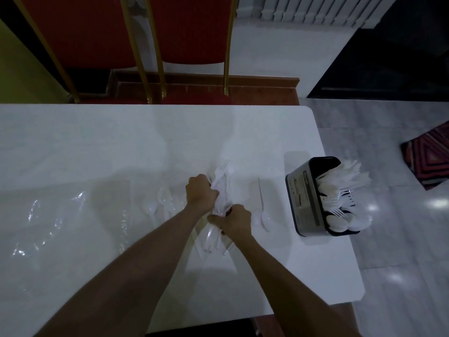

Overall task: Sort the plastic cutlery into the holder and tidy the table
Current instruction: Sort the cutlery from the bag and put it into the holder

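Fingers [211, 190] of the left hand [200, 192] are curled tight around a bundle of white plastic cutlery [220, 181], gripping its upper part. The right hand [235, 220] grips the same bundle just below, at about 5 o'clock from the left hand, thumb stretched across the pieces and the other fingers wrapped under them. A fork's tines stick out of the bundle toward 12 o'clock. More handles and a spoon bowl poke out toward 6 o'clock, past the right hand. Whether the bundle rests on the white tabletop [121, 147] or is lifted just off it, I cannot tell.

At 3 o'clock from the hands, near the tabletop's right edge, stands the black holder [305, 198], already crowded with white pieces [340, 188]: fork tines in the middle, spoon bowls at its near end. Between the hands and the holder lies a single spoon [262, 205], bowl pointing to 6 o'clock. At 9 o'clock from the hands lie loose spoons [162, 198], close together. Farther out at 9 o'clock, a crumpled clear plastic wrap [56, 215] lies flat.

Beyond the tabletop at 12 o'clock stand red chairs [189, 32] with gold frames. A patterned rug [430, 156] lies on the floor at 3 o'clock.
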Action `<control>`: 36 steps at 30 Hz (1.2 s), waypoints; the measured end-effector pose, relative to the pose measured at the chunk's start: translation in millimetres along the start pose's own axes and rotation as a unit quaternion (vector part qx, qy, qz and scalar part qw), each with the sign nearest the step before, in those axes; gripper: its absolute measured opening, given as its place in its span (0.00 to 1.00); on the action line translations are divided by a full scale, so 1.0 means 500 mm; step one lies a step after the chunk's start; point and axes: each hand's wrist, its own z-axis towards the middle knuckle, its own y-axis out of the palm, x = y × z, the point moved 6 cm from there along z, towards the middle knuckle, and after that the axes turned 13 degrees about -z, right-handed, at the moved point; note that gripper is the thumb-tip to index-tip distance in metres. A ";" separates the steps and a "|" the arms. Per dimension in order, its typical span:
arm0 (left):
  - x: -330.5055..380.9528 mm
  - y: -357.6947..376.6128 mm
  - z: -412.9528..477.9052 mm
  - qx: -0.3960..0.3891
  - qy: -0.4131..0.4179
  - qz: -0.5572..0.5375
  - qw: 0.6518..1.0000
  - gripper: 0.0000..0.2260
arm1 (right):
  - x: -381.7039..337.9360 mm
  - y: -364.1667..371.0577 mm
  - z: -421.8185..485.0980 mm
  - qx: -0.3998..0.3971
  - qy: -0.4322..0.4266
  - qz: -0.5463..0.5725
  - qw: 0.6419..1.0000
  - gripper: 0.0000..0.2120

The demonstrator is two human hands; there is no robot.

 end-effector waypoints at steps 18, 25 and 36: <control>-0.057 -0.092 -0.042 -0.047 -0.068 -0.174 0.981 0.06 | 0.023 -0.058 -0.037 -0.018 0.000 0.107 0.994 0.07; 0.030 -0.130 -0.096 -0.139 -0.002 -0.262 0.955 0.03 | 0.000 -0.183 -0.094 0.000 -0.042 0.234 0.971 0.07; 0.261 -0.054 -0.170 -0.146 0.081 -0.194 0.967 0.08 | 0.052 -0.433 -0.186 0.119 -0.131 0.280 0.944 0.11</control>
